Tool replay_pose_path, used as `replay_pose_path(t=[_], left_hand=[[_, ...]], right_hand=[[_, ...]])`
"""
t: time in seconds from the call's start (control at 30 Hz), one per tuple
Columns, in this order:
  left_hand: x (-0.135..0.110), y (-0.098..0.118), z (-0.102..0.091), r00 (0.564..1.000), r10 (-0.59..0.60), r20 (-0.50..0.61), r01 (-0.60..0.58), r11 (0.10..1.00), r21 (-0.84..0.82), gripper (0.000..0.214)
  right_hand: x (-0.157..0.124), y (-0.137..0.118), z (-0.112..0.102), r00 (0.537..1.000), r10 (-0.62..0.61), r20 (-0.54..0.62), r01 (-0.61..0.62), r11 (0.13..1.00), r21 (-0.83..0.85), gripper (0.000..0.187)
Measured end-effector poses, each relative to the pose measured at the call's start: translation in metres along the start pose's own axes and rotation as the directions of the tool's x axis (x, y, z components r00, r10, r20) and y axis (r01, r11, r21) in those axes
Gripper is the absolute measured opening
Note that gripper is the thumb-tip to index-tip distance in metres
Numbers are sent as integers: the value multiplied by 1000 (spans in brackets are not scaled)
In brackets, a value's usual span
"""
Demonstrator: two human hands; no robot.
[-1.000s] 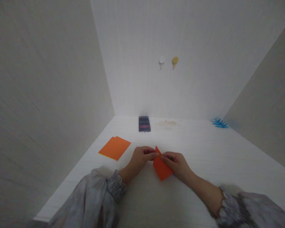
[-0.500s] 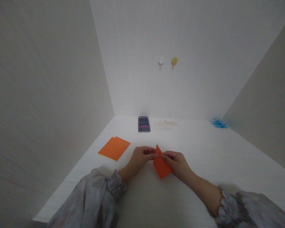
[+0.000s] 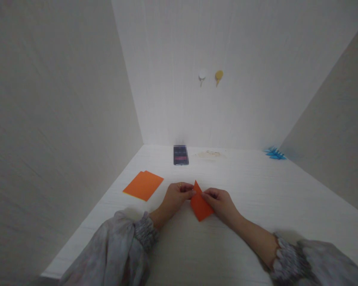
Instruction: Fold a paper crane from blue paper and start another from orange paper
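Note:
A folded sheet of orange paper is held between my two hands near the middle of the white table. It has a pointed tip at the top and a wider, angled lower part. My left hand, with a ring on one finger, pinches its left edge below the tip. From the other side my right hand grips the right edge between thumb and fingers. The fingers behind the paper are partly hidden. To the left of my left hand lies a small stack of flat orange paper sheets.
A dark, blurred-out rectangular object lies near the back wall. Several blue folded paper pieces sit in the far right corner. A white hook and a gold hook are on the back wall. Walls rise on both sides.
Both hands and the folded orange paper have shifted slightly to the left and away from me. The grips look the same.

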State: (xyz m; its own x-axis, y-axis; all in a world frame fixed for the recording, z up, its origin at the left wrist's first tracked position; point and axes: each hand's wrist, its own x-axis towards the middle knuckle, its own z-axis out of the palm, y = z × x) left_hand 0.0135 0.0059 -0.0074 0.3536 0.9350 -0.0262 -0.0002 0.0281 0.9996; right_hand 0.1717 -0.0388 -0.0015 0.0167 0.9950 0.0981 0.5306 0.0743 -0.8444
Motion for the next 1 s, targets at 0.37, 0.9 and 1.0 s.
replay_pose_path(t=[0.37,0.9,1.0], left_hand=[[-9,9,-9,722,399,566,-692,378,615,32],[-15,20,-25,638,202,744,-760,320,565,33],[-14,19,-24,652,202,730,-747,331,576,31]], right_hand=[[12,8,-1,994,-105,-10,93,917,-389,21],[10,13,-6,991,-131,24,123,834,-538,13],[10,14,-5,992,-126,5,108,833,-542,10]])
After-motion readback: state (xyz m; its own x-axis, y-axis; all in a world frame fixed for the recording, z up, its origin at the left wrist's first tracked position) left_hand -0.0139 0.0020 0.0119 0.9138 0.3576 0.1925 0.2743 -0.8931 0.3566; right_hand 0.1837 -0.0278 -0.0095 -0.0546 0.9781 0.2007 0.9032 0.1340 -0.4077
